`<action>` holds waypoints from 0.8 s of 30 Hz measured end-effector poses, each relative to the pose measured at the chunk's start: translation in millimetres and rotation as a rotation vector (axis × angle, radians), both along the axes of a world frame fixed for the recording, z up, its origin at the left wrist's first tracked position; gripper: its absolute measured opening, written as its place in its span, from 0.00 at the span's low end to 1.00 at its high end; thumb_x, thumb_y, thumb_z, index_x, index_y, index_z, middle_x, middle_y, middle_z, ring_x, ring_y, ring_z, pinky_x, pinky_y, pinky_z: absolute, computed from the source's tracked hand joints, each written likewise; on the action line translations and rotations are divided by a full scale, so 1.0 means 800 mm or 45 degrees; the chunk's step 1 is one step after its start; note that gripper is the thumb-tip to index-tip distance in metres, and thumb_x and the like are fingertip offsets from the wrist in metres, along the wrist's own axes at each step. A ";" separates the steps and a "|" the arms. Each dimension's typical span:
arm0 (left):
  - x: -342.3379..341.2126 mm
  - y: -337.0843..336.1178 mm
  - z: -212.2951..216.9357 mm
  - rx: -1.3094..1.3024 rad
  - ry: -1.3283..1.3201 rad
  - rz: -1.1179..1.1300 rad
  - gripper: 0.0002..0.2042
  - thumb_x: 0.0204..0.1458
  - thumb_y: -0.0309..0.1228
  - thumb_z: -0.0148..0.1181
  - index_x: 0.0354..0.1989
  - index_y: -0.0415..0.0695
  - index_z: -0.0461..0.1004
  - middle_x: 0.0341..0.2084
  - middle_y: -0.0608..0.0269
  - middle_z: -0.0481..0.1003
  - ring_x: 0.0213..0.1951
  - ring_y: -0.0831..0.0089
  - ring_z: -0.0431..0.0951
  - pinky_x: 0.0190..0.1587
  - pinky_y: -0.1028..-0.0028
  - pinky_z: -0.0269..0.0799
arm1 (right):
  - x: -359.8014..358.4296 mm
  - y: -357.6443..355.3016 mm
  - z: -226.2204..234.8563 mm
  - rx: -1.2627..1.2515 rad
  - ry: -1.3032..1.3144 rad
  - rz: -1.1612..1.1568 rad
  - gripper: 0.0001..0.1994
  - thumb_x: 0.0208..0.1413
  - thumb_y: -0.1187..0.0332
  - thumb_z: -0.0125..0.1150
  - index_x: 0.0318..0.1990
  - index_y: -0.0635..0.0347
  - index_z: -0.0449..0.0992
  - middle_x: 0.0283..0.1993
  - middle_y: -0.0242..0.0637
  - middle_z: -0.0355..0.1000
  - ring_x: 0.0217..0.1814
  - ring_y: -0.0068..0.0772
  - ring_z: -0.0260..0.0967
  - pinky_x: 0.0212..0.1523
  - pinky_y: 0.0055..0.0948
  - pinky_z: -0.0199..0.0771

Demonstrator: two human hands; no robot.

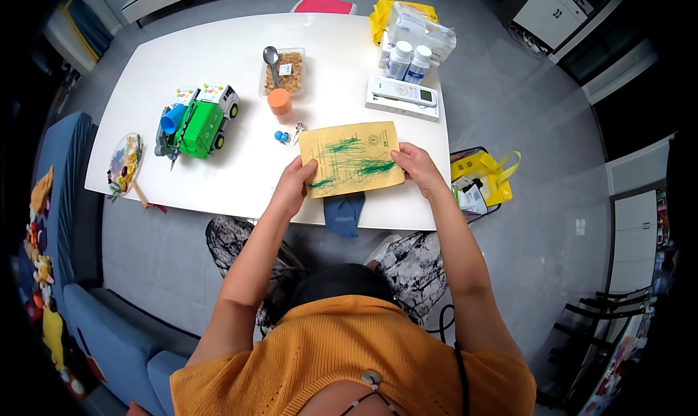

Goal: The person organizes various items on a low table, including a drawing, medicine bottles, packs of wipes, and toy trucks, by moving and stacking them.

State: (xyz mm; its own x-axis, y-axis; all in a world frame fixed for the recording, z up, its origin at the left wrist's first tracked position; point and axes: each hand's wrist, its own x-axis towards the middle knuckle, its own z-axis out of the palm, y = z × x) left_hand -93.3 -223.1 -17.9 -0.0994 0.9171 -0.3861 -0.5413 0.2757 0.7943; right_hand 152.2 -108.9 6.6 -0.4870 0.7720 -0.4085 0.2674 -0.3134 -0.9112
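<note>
Between my two hands is a yellow paper booklet (pixel 349 147) with green scribbles across it, held above the near edge of the table. My left hand (pixel 294 182) pinches its left edge, thumb on top. At its right edge my right hand (pixel 418 167) grips in the same way. Below the booklet a dark blue cloth (pixel 343 214) hangs over the table edge, its upper part hidden. Just beyond the left hand lie a bunch of keys (pixel 298 131) and a small blue object (pixel 281 136). An orange-capped bottle (pixel 279 103) stands behind them.
On the white table (pixel 240 176) are a green toy truck (pixel 202 125), a decorated round fan (pixel 125 161), a food container (pixel 292 70) with a spoon (pixel 272 61), two white bottles (pixel 400 58) and a white handheld device (pixel 402 92) on a box. A yellow bag (pixel 496 183) sits beyond the right edge.
</note>
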 end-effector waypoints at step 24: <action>0.043 0.074 0.021 0.042 0.276 -0.101 0.09 0.58 0.32 0.47 0.40 0.41 0.70 0.19 0.70 0.70 0.11 0.87 0.58 0.10 0.85 0.49 | 0.065 0.007 0.005 -0.156 0.135 -0.276 0.08 0.57 0.63 0.52 0.39 0.56 0.69 0.22 0.28 0.67 0.15 0.12 0.55 0.15 0.13 0.54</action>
